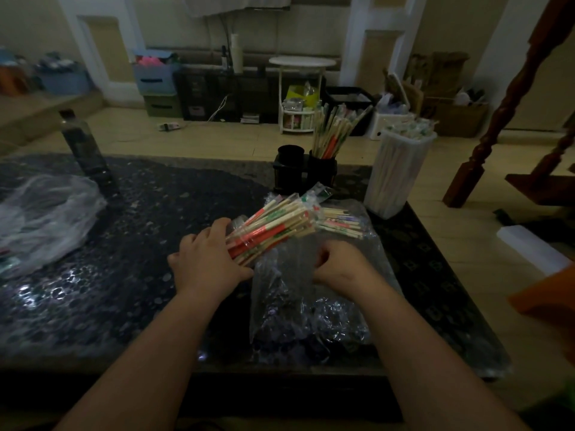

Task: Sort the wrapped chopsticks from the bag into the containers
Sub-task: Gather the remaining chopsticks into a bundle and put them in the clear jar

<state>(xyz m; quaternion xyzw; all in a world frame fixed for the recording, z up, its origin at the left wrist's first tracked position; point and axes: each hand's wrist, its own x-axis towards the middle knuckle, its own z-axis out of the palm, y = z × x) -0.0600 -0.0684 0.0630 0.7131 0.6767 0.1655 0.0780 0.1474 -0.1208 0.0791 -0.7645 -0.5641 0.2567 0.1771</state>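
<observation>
My left hand (209,257) grips a thick bundle of wrapped chopsticks (273,227) with red and green printed sleeves, held slanting up to the right above the table. My right hand (340,265) pinches the clear plastic bag (298,293) lying in front of me. More wrapped chopsticks (342,223) lie on the bag beyond my right hand. A black two-cup holder (303,172) stands behind; its right cup holds several chopsticks (333,132), its left cup (291,157) looks empty. A tall white container (399,172) at the right is packed with wrapped chopsticks.
The dark patterned table (140,244) carries a crumpled clear bag (43,219) at the left and a dark bottle (82,147) at the back left. A wooden stair post (497,119) rises at the right. Boxes and a small white stand (300,91) sit on the floor beyond.
</observation>
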